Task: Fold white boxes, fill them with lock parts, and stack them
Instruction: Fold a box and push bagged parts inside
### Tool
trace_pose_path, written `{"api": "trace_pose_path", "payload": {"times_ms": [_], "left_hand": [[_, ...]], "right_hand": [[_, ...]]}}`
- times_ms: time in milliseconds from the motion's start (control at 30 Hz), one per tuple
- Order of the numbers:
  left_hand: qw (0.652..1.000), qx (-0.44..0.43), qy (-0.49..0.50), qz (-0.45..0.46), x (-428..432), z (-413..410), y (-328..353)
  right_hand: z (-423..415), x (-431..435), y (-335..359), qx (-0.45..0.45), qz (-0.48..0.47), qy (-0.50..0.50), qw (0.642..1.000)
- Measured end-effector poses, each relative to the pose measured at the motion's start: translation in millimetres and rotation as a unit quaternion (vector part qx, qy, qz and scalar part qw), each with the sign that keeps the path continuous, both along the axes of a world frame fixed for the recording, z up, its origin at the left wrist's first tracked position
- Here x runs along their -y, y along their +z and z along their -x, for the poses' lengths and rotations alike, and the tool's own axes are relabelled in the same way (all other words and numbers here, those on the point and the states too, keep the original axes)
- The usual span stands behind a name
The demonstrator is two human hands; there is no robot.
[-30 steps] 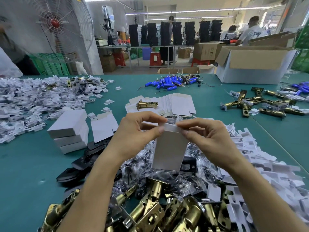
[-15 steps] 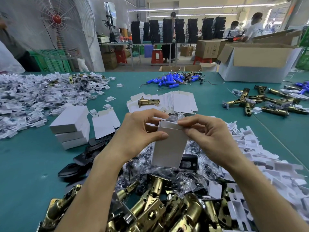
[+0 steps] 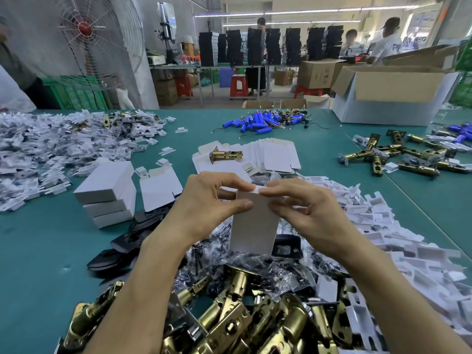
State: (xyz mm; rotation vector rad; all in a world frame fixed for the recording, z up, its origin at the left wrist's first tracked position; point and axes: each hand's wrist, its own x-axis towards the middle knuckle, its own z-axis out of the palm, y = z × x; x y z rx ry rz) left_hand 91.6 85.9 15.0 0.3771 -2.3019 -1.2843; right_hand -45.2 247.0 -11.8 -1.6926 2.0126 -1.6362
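I hold a small white box (image 3: 254,226) upright over the table, in the middle of the view. My left hand (image 3: 207,208) grips its left side, thumb on the front face. My right hand (image 3: 304,213) pinches the top flap with fingertips at the upper edge. A stack of three closed white boxes (image 3: 108,195) sits to the left, with a flat unfolded box (image 3: 159,191) beside it. More flat box blanks (image 3: 275,155) lie fanned behind, one brass latch (image 3: 226,155) resting on them. A heap of brass latches (image 3: 242,320) and bagged parts (image 3: 245,264) lies below my hands.
White plastic inserts (image 3: 398,241) pile up at right, a larger white heap (image 3: 51,146) at left. Black plates (image 3: 122,249) lie left of my forearm. Blue batteries (image 3: 263,121), more latches (image 3: 398,154), an open carton (image 3: 388,98) and a fan (image 3: 86,39) stand beyond. People work in the background.
My fingers have shifted along the box top, pressing the top flap down; the box stays upright between both hands. My head has tilted slightly, shifting the view.
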Motion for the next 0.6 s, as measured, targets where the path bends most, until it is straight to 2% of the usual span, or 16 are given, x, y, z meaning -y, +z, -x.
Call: {"api": "trace_pose_path", "payload": {"times_ms": [100, 200, 300, 400, 467, 600], "left_hand": [[0.999, 0.045, -0.028, 0.011, -2.3, 1.9, -1.2], [0.998, 0.043, -0.029, 0.036, -3.6, 2.2, -1.6], [0.998, 0.023, -0.024, 0.055, -4.6, 1.9, -1.8], [0.998, -0.035, 0.005, 0.047, -7.1, 2.7, 3.5], [0.998, -0.058, 0.007, 0.004, -7.0, 1.8, 8.5], [0.992, -0.034, -0.016, -0.121, -12.8, -2.3, 18.3]], "right_hand": [[3.1, 0.0, -3.6, 0.088, -0.023, 0.03, 0.995], [2.2, 0.1, -5.2, 0.124, -0.049, 0.053, 0.99], [0.1, 0.4, -2.8, 0.153, -0.024, 0.052, 0.987], [-4.7, 0.5, 5.7, 0.22, 0.048, 0.042, 0.973], [-7.5, 0.8, 13.9, 0.298, 0.111, 0.025, 0.948], [-15.0, 3.5, 22.4, 0.485, 0.189, 0.016, 0.854]]}}
